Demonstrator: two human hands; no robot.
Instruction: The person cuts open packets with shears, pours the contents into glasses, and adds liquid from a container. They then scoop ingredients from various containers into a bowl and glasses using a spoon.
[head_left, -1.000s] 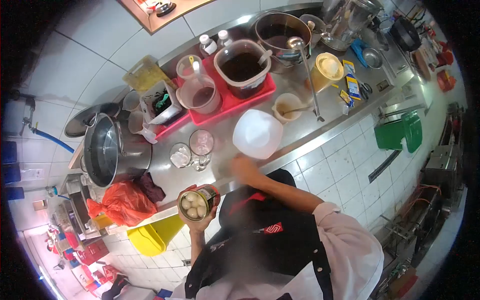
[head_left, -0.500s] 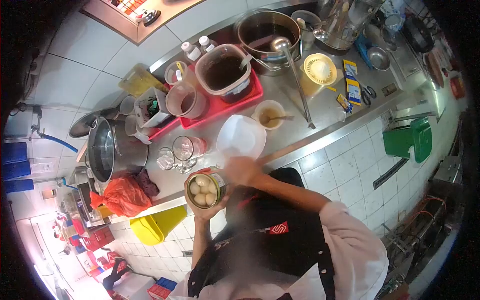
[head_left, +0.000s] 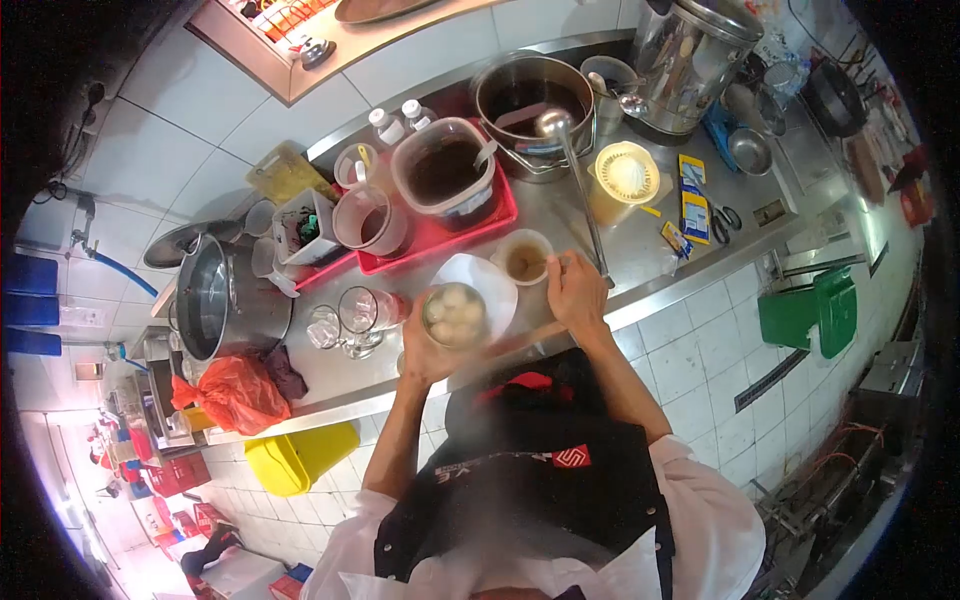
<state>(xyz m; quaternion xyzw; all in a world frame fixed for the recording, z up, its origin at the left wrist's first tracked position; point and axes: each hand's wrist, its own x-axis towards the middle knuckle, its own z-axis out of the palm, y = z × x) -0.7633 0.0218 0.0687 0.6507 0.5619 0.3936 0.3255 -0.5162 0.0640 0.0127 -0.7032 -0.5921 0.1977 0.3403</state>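
Note:
My left hand (head_left: 425, 345) is wrapped round an open can (head_left: 455, 338) of pale, round, peeled-looking pieces, held over the near edge of a white square plate (head_left: 497, 292). Beside the plate, a small white cup (head_left: 524, 258) holds brownish liquid. My right hand (head_left: 577, 292) is closed at the cup's right side, on the handle of a spoon that stands in it. Most of the handle is hidden by the fingers.
Glass mugs (head_left: 365, 312) stand left of the can. Behind are a red tray (head_left: 430, 250) with plastic tubs, a large pot (head_left: 530, 105) with a ladle (head_left: 575, 170), and a yellow juicer (head_left: 625, 180). A steel stockpot (head_left: 255, 310) and orange bag (head_left: 240, 395) sit at left.
My left hand has brought the can up and right, over the plate. My right hand has left the can and reached right to the spoon in the cup.

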